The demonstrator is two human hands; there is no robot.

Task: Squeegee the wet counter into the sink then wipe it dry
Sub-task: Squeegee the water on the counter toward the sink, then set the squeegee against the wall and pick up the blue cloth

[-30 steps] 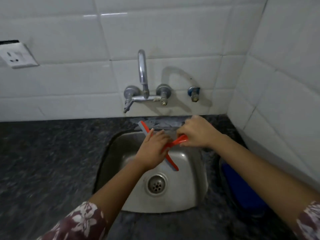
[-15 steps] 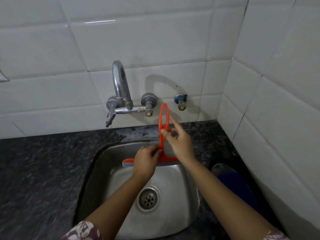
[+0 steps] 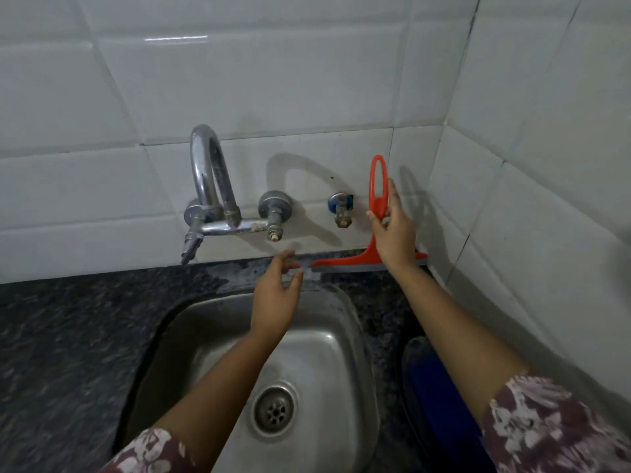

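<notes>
R hand (image 3: 394,233) gripping red squeegee (image 3: 375,213) upright at wall, L hand (image 3: 275,298) fingers spread over sink (image 3: 341,353)

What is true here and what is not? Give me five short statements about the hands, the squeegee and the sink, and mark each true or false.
1. The right hand holds the red squeegee by its loop handle. True.
2. The squeegee's blade lies in the sink basin. False: it stands on the counter strip behind the sink, by the tiled wall.
3. The left hand grips the squeegee's blade. False: it is open, fingers spread, over the sink's back rim, apart from the blade.
4. No water is visible running from the faucet. True.
5. A plug covers the sink drain. False: its strainer holes show.
</notes>
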